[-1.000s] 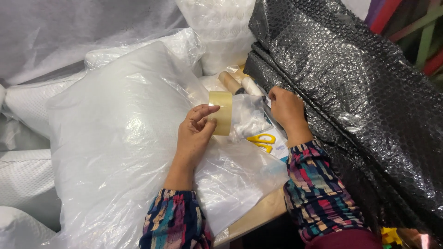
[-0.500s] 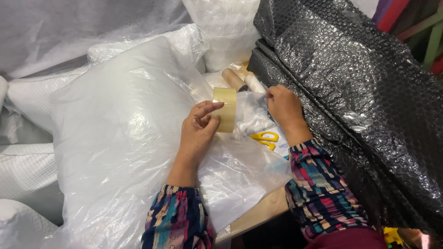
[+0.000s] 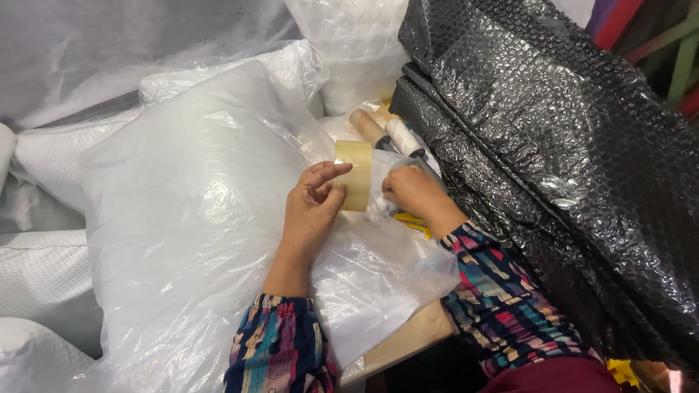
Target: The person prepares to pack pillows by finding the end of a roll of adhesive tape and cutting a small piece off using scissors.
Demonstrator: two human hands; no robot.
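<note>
The fingers (image 3: 320, 178) of the left hand (image 3: 309, 211) grip a roll of tan packing tape (image 3: 354, 175). The right hand (image 3: 411, 191) pinches the tape end beside it, over a pillow in clear plastic bag (image 3: 189, 218). Yellow scissors (image 3: 413, 223) lie beneath, a black bubble wrap (image 3: 568, 145) at right.

Glossy plastic, dull cloth and bare board

The tape (image 3: 354, 175) was translucent tan plastic, smooth and shiny; the bag (image 3: 196, 218) over the pillow was thin clear film, crinkled and glossy; the bubble wrap (image 3: 568, 160) was black, pebbled and shiny; the sleeves (image 3: 502, 306) were matt patterned cloth; the board (image 3: 408, 342) looked like plain matt wood; the scissor handles (image 3: 413, 223) were yellow plastic.
</note>
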